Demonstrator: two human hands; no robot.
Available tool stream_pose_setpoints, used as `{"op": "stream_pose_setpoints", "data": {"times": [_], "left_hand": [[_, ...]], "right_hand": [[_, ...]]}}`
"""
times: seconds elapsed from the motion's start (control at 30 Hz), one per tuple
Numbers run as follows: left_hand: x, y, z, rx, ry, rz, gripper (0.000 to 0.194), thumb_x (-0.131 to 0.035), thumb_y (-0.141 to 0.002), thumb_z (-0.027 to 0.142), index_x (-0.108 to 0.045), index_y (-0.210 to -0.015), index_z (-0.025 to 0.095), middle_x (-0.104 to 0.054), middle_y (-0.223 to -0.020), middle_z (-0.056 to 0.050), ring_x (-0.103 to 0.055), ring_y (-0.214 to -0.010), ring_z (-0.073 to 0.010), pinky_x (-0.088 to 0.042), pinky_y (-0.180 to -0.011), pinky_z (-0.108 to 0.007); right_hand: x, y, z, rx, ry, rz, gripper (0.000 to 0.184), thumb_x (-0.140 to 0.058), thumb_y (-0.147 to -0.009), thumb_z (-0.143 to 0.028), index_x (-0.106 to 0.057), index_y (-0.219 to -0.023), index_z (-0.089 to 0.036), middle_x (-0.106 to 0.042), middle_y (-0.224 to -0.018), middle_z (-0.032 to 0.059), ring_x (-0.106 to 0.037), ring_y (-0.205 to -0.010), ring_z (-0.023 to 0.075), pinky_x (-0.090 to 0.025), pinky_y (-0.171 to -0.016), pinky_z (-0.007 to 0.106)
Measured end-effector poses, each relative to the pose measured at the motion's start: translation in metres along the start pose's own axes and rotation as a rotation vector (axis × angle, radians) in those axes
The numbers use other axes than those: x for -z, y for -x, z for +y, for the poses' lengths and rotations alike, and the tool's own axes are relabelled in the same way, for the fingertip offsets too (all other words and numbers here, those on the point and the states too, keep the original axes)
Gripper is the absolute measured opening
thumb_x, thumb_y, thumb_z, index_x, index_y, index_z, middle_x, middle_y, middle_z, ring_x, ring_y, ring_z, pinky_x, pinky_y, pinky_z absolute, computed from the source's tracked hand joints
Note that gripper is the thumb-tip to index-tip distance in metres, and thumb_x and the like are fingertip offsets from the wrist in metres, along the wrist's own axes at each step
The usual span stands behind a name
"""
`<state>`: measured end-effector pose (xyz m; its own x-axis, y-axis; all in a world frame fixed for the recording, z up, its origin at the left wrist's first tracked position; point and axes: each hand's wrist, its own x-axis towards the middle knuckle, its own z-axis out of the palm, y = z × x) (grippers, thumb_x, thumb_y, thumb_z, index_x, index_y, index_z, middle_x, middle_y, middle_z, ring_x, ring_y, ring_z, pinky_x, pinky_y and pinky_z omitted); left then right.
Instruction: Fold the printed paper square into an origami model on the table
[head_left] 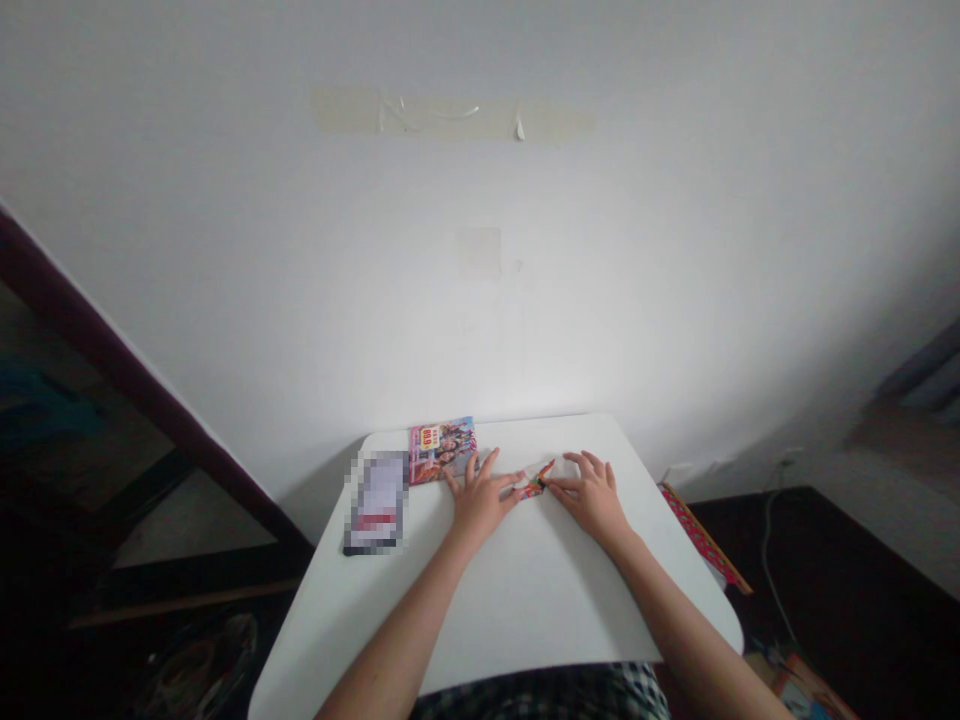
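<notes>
A small piece of folded, colourful printed paper [533, 487] lies on the white table between my hands. The thumb and index finger of my left hand [480, 497] press on its left edge, while the other fingers spread out over the table and the edge of a printed leaflet [441, 448]. On the paper's right side, my right hand [594, 493] pinches the corner between thumb and index finger, with its remaining fingers stretched forward. Fine folds in the paper are too small to make out.
A phone [377, 505], blurred out, rests on the left of the white table [540, 600]. The table's far edge meets a pale wall [645, 280] with tape strips [450, 112]. A dark-framed opening stands at the left; a patterned red item [701, 535] is beyond the right edge.
</notes>
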<state>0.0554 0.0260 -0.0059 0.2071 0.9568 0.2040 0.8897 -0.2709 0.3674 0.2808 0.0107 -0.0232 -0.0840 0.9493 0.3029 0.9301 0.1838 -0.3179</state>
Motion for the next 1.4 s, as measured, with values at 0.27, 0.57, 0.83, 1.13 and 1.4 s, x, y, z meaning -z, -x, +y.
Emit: {"op": "stream_pose_setpoints", "data": {"times": [0.27, 0.57, 0.83, 1.13, 1.4], "left_hand": [[-0.001, -0.001, -0.002, 0.001, -0.017, -0.014, 0.031, -0.061, -0.085, 0.057, -0.067, -0.115, 0.056, -0.038, -0.159, 0.006, -0.027, -0.146, -0.0402, 0.003, -0.107, -0.082], [-0.003, 0.003, 0.000, -0.039, -0.020, 0.031, 0.030, -0.059, -0.088, 0.052, -0.068, -0.117, 0.052, -0.042, -0.157, 0.003, -0.028, -0.145, -0.0387, 0.005, -0.109, -0.081], [-0.003, 0.003, -0.001, -0.058, -0.049, 0.024, 0.036, -0.056, -0.089, 0.055, -0.060, -0.125, 0.056, -0.039, -0.159, 0.003, -0.028, -0.146, -0.0382, 0.004, -0.109, -0.080], [0.003, 0.001, 0.000, -0.013, -0.034, -0.050, 0.037, -0.059, -0.088, 0.053, -0.059, -0.125, 0.058, -0.035, -0.161, 0.005, -0.024, -0.147, -0.0404, 0.005, -0.109, -0.080], [0.004, 0.001, 0.001, -0.025, -0.022, -0.044, 0.037, -0.060, -0.088, 0.051, -0.059, -0.124, 0.059, -0.037, -0.160, 0.005, -0.026, -0.147, -0.0398, 0.006, -0.107, -0.081]], "right_hand": [[-0.002, -0.007, 0.007, -0.094, 0.029, 0.062, 0.024, -0.053, -0.095, -0.051, -0.073, -0.109, -0.048, -0.050, -0.141, 0.0017, -0.031, -0.139, 0.0334, -0.021, -0.113, 0.065], [0.003, -0.002, 0.004, 0.201, -0.062, 0.076, 0.023, -0.055, -0.095, -0.043, -0.072, -0.111, -0.048, -0.045, -0.147, 0.0007, -0.031, -0.141, 0.0326, -0.022, -0.115, 0.065], [0.007, -0.002, -0.002, 0.178, -0.044, -0.045, 0.022, -0.054, -0.095, -0.050, -0.071, -0.108, -0.051, -0.043, -0.149, -0.0035, -0.026, -0.143, 0.0326, -0.016, -0.115, 0.069], [-0.001, -0.006, 0.002, 0.006, 0.028, 0.000, 0.022, -0.054, -0.094, -0.051, -0.072, -0.108, -0.050, -0.040, -0.151, -0.0037, -0.022, -0.146, 0.0341, -0.014, -0.115, 0.069], [-0.002, -0.007, 0.000, -0.091, 0.059, 0.069, 0.024, -0.053, -0.095, -0.050, -0.073, -0.109, -0.047, -0.043, -0.148, -0.0013, -0.024, -0.144, 0.0330, -0.014, -0.115, 0.068]]}}
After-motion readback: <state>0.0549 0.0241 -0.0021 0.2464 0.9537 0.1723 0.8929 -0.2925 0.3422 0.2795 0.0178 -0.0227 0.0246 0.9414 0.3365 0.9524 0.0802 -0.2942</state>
